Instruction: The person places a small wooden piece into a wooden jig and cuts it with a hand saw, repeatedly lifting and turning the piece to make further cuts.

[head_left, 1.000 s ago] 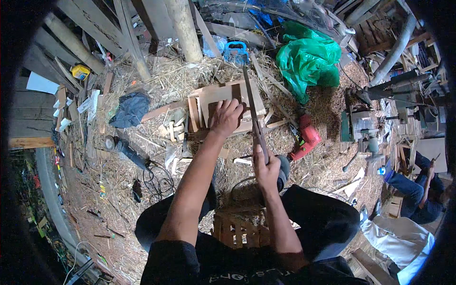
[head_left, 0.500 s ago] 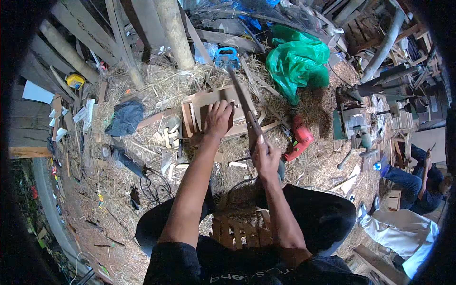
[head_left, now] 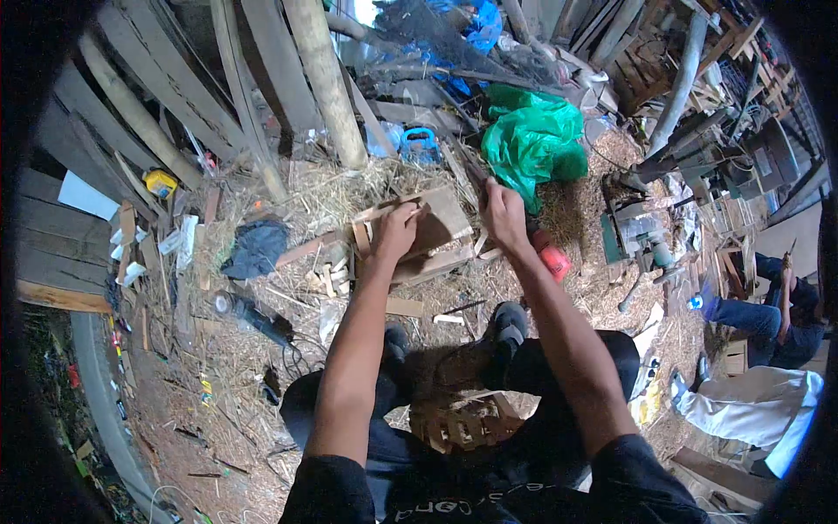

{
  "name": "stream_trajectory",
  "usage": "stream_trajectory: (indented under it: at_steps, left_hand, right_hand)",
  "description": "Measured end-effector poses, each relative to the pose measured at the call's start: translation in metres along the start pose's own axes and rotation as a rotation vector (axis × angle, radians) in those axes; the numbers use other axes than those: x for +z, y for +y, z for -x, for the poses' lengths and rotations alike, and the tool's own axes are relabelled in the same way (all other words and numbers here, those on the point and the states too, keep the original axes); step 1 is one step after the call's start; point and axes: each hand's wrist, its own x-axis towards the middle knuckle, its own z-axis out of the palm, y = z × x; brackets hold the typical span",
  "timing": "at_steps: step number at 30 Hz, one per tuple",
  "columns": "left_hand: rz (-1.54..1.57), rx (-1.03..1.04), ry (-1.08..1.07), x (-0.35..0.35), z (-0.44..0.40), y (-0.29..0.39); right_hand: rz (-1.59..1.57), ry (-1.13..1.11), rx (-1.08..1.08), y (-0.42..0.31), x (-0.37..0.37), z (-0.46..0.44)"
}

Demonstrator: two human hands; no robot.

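A small box-like wooden piece (head_left: 445, 214) with a flat pale panel lies on the shavings in front of me. My left hand (head_left: 397, 230) is closed at its left part, fingers bent over the wood; the fingertips are partly hidden. To the right of it, my right hand (head_left: 504, 214) is wrapped round the end of a long, narrow, dark-bladed tool (head_left: 471, 164). The blade points away from me and to the left, and its exact kind is hard to make out. A red power drill (head_left: 552, 260) lies partly behind my right forearm.
A green plastic bag (head_left: 532, 140) and a blue plastic container (head_left: 420, 145) lie beyond the box. An angle grinder (head_left: 249, 314) rests at left. A bench machine (head_left: 642, 236) stands at right, with another person (head_left: 777, 306) seated farther off. Wood scraps litter the floor.
My right hand has moved forward and away from me, taking the long tool past the box's right side. My left hand remains at the box. The camera view has shifted slightly.
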Motion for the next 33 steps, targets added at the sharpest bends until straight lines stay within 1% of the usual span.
stream_trajectory:
  at_steps: [2,3,6,7,8,10,11,14,15,18,19,22,23,26,27,28,30,33]
  left_hand:
    - [0.031,-0.085,-0.033,-0.025,-0.011,0.006]
    - [0.020,-0.001,0.091,-0.032,-0.014,0.010]
    - [0.277,-0.255,0.010,-0.063,-0.016,0.024]
    - [0.568,-0.261,0.053,-0.073,-0.010,0.038]
    - [0.722,-0.331,0.068,-0.082,-0.006,0.048]
    - [0.914,-0.353,0.090,-0.104,0.009,0.073]
    - [0.951,-0.320,0.094,-0.114,0.018,0.086]
    - [1.066,-0.364,0.154,-0.125,0.032,0.103]
    - [1.130,-0.299,0.181,-0.127,0.030,0.110]
    - [1.112,-0.278,0.184,-0.138,0.032,0.134]
    - [1.086,-0.262,0.214,-0.136,0.032,0.138]
    - [1.124,-0.177,0.265,-0.136,0.041,0.156]
    - [1.127,-0.185,0.300,-0.136,0.044,0.165]
    - [1.228,-0.149,0.329,-0.130,0.049,0.170]
    - [1.243,-0.127,0.336,-0.129,0.051,0.175]
    - [1.259,-0.116,0.346,-0.129,0.054,0.181]
    - [1.250,-0.138,0.358,-0.128,0.059,0.190]
    - [1.251,-0.108,0.339,-0.127,0.071,0.202]
  right_hand:
    - [0.042,-0.047,-0.002,-0.010,-0.005,-0.020]
    - [0.065,-0.074,-0.001,-0.020,-0.009,-0.025]
    - [-0.101,-0.122,0.192,-0.056,-0.021,-0.020]
    - [-0.212,-0.170,0.250,-0.072,-0.026,-0.015]
    - [-0.300,-0.162,0.254,-0.078,-0.024,-0.008]
    - [-0.470,-0.147,0.264,-0.082,-0.019,-0.001]
    - [-0.534,-0.207,0.260,-0.068,-0.011,-0.003]
    - [-0.758,-0.227,0.306,-0.082,0.003,-0.007]
    - [-0.827,-0.249,0.290,-0.089,0.003,-0.008]
    - [-0.794,-0.281,0.225,-0.113,-0.018,-0.003]
    - [-0.817,-0.252,0.233,-0.130,-0.025,0.001]
    - [-1.120,-0.272,0.301,-0.154,-0.043,0.010]
    - [-1.079,-0.164,0.317,-0.168,-0.051,0.017]
    - [-1.396,-0.417,0.211,-0.153,-0.069,0.022]
    - [-1.357,-0.372,0.230,-0.165,-0.077,0.029]
    - [-1.495,-0.409,0.229,-0.167,-0.081,0.034]
    - [-1.556,-0.455,0.116,-0.170,-0.091,0.042]
    - [-1.522,-0.375,0.112,-0.178,-0.104,0.058]
